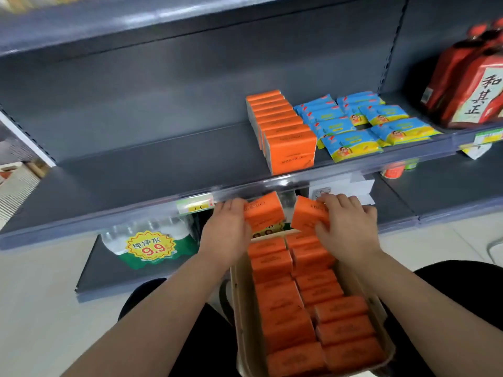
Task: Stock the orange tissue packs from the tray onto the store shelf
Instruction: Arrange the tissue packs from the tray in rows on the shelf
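Lifting 2 orange plastic-wrapped tissue packs clear of the beige tray (241, 308): left hand (227, 231) fingers hold one pack (265, 212), right hand (347, 227) fingers another (307, 213). Next: raise both over the grey metal shelf's (152, 170) front edge, beside the stocked orange row (283, 126).

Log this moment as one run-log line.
stage: picking from tray | left hand: holds orange pack | right hand: holds orange pack | shelf row: started | tray: many left
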### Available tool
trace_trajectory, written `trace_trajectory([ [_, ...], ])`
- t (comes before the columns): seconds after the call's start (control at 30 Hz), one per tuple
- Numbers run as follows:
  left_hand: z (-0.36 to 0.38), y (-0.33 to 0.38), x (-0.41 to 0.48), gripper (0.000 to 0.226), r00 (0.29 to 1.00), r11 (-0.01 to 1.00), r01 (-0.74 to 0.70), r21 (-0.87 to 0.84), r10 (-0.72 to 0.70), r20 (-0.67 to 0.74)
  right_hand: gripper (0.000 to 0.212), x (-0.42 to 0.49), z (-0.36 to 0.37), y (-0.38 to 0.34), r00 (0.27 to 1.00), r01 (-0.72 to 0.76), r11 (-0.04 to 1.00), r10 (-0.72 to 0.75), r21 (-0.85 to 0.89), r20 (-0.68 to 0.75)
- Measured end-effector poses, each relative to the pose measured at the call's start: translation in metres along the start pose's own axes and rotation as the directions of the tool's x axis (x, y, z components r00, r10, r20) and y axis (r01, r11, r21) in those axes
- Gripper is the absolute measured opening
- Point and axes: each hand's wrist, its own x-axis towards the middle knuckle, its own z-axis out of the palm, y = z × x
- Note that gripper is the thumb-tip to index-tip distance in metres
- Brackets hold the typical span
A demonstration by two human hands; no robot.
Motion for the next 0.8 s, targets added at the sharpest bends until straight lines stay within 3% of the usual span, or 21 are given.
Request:
trace_trajectory([
  [0.17, -0.058, -0.003, 0.047, 0.042, 0.973, 0.980, 0.139, -0.144, -0.162, -0.166, 0.043, 0.054, -0.052, -0.017, 0.992, -0.005, 0.998, 0.013, 0.066, -0.128],
  [0.37, -0.071, -0.023, 0.113, 0.041, 0.968, 0.966, 0.218, -0.140, -0.232, -0.097, 0.045, 0.134, -0.083, -0.031, 0.978, 0.050, 0.999, -0.048, 0.008, -0.203],
  [0.63, -0.055, -0.055, 0.214, 0.045, 0.968, 0.970, 0.242, -0.035, -0.244, -0.058, 0.043, 0.243, -0.065, -0.052, 0.972, 0.180, 0.979, -0.192, -0.093, -0.136],
  [0.8, -0.034, -0.077, 0.283, 0.047, 0.967, 0.967, 0.254, 0.007, -0.254, -0.022, 0.047, 0.301, -0.040, -0.050, 0.976, 0.178, 0.982, -0.185, -0.068, -0.114],
])
